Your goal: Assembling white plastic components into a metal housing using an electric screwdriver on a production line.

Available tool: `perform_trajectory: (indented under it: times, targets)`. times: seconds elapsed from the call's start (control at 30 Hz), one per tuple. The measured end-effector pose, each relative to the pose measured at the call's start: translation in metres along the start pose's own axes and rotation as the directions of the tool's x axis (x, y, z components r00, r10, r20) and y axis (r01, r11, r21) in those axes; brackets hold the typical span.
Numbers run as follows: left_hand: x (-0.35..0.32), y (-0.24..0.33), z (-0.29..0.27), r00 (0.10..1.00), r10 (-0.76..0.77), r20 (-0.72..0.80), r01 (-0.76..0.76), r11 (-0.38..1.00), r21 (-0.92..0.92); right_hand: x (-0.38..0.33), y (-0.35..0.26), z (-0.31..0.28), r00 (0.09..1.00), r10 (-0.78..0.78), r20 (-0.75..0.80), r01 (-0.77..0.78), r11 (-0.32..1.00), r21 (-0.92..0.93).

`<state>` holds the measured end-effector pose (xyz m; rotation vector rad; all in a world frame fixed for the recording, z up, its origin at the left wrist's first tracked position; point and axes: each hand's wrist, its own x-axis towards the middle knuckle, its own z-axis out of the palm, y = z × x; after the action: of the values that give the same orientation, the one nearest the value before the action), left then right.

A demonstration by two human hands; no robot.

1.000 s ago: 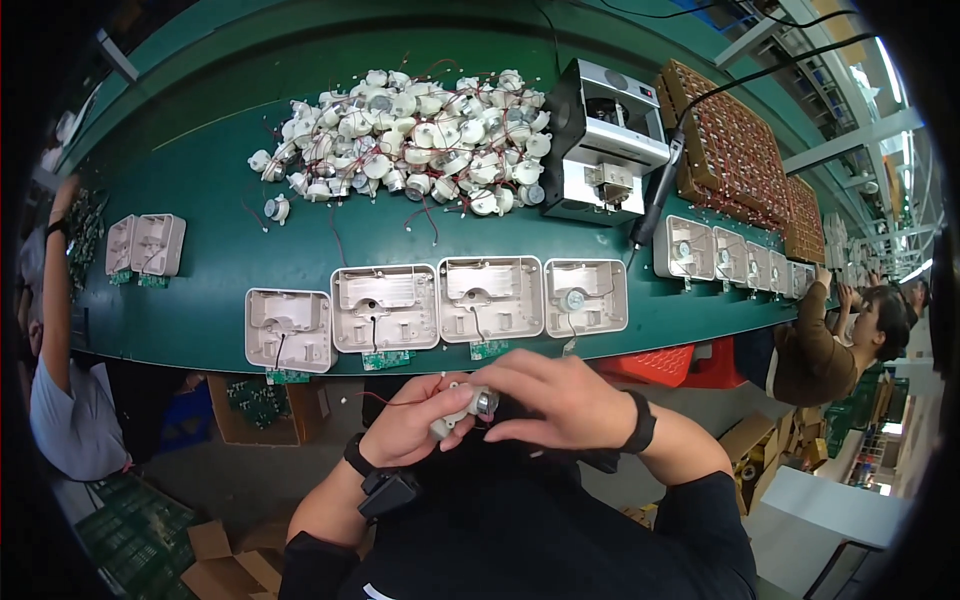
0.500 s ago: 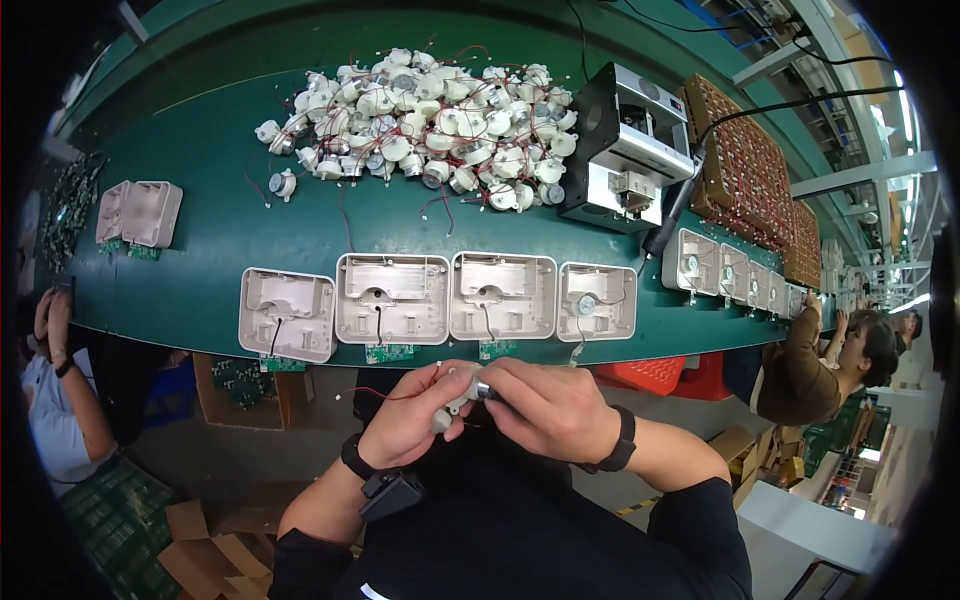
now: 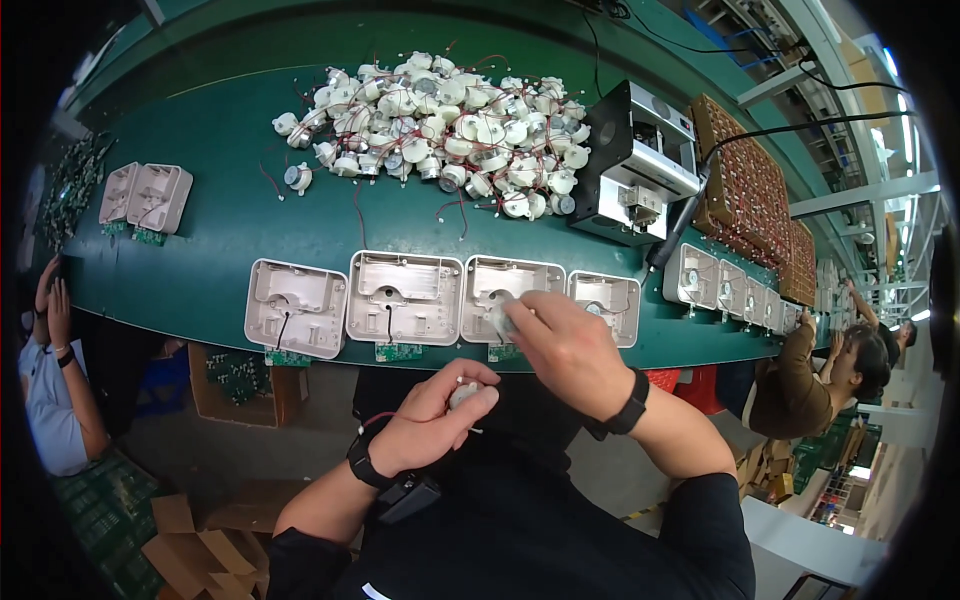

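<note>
My left hand (image 3: 424, 428) is closed around a small white motor (image 3: 465, 393) in front of the bench edge; a red wire trails from it over the wrist. My right hand (image 3: 578, 350) pinches another whitish motor (image 3: 504, 316), partly hidden by the fingers, over the third open housing (image 3: 535, 274) in the row. To its left stand two more open off-white housings, the second (image 3: 405, 265) and the leftmost (image 3: 298, 278), each with a dark wire and a green circuit board at its front. The rightmost housing (image 3: 620, 290), partly behind my right hand, has a round silver motor inside.
A large heap of white motors (image 3: 440, 125) with red wires covers the back of the green bench (image 3: 215, 250). Right of it stand a black-and-silver machine (image 3: 640, 165) and brown trays (image 3: 745, 180). Further housings (image 3: 690, 272) line the right edge. Co-workers sit at both sides.
My right hand has left my left hand and moved forward over the third housing, holding a motor. My left hand has stayed near the bench edge with its motor. The view has shifted slightly.
</note>
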<state>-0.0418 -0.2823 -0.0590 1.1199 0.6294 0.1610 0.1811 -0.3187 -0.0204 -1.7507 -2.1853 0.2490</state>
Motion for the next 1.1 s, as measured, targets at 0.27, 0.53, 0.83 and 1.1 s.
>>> perform_trajectory:
  times: [0.27,0.53,0.83,1.1]
  targets:
    - [-0.014,-0.016,-0.019,0.995,0.033,0.096,-0.01,0.972,-0.236,0.01,0.009,0.02,0.996,-0.032,0.086,0.043,0.99,-0.136]
    - [-0.018,-0.012,-0.012,0.998,0.058,-0.008,-0.058,0.956,-0.286,0.013,0.007,0.018,1.0,-0.027,-0.006,0.026,0.988,-0.152]
    - [-0.012,-0.01,-0.008,0.978,0.061,-0.202,-0.045,0.995,0.084,0.009,-0.036,-0.005,0.993,-0.092,0.074,0.05,0.895,0.443]
    - [-0.016,-0.006,-0.012,0.932,0.099,-0.349,0.037,0.93,0.365,0.011,-0.042,0.004,0.981,-0.189,0.032,0.148,0.85,0.505]
